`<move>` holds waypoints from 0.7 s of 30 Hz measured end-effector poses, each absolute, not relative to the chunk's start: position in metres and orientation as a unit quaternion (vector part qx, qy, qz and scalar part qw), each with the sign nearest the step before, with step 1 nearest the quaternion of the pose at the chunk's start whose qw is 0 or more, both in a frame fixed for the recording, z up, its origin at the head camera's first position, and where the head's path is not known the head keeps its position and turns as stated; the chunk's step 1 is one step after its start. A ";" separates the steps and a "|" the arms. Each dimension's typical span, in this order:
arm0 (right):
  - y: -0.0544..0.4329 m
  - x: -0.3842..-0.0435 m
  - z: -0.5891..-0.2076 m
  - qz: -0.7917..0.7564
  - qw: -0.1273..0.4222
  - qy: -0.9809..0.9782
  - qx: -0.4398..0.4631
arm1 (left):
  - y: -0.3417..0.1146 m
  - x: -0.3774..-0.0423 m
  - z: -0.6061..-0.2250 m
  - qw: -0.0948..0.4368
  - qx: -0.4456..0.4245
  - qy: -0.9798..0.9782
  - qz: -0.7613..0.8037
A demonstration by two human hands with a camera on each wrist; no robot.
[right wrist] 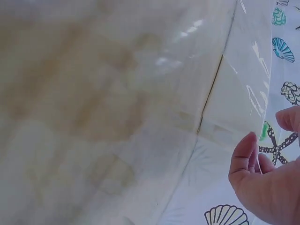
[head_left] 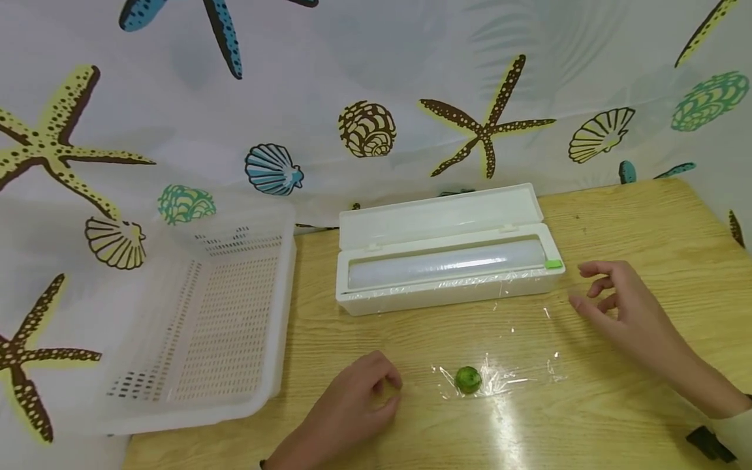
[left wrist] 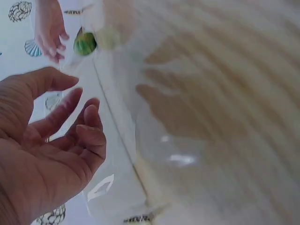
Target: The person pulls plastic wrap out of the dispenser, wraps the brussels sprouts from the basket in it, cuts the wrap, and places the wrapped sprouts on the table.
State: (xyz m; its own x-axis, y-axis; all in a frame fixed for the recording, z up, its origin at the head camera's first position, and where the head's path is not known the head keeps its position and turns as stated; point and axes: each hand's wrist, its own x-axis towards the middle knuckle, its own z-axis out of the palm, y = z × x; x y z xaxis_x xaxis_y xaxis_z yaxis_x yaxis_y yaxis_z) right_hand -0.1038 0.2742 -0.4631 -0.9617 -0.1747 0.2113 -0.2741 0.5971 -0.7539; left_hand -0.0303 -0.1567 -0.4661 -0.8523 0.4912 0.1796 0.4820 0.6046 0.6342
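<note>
A small round green fruit (head_left: 468, 380), streaked with lighter green in the left wrist view, sits on a sheet of clear cling film (head_left: 517, 380) spread over the table. The film runs back to a white dispenser box (head_left: 449, 292), whose lid (head_left: 440, 214) stands raised behind a film roll (head_left: 446, 263). My left hand (head_left: 358, 399) is left of the fruit, fingers loosely bent, thumb apart from them and nothing between. To the right of the film, near the box's green slider (head_left: 553, 264), hovers my right hand (head_left: 625, 313). Its thumb and fingers are apart; the film's edge passes close by.
A white plastic basket (head_left: 276, 313) with slotted walls stands at the left of the wooden table (head_left: 623, 222). Behind the table hangs a white cloth (head_left: 405, 52) printed with shells and starfish. A dark object (head_left: 709, 444) lies beside the right sleeve.
</note>
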 end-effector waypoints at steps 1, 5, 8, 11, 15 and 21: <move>0.274 -0.101 -0.464 0.428 0.065 -0.892 0.131 | -0.161 -0.030 -0.466 0.005 0.272 0.899 0.344; 0.273 -0.094 -0.468 0.416 0.099 -0.885 0.182 | -0.174 -0.029 -0.464 -0.001 0.277 0.912 0.303; 0.272 -0.088 -0.472 0.401 0.098 -0.874 0.256 | -0.180 -0.027 -0.463 -0.007 0.278 0.917 0.284; 0.270 -0.083 -0.476 0.381 0.086 -0.859 0.332 | -0.184 -0.025 -0.462 -0.016 0.275 0.921 0.274; 0.268 -0.075 -0.480 0.348 0.074 -0.855 0.377 | -0.187 -0.025 -0.461 -0.007 0.279 0.925 0.258; 0.265 -0.062 -0.482 0.285 0.017 -0.883 0.373 | -0.189 -0.028 -0.463 -0.006 0.313 0.922 0.225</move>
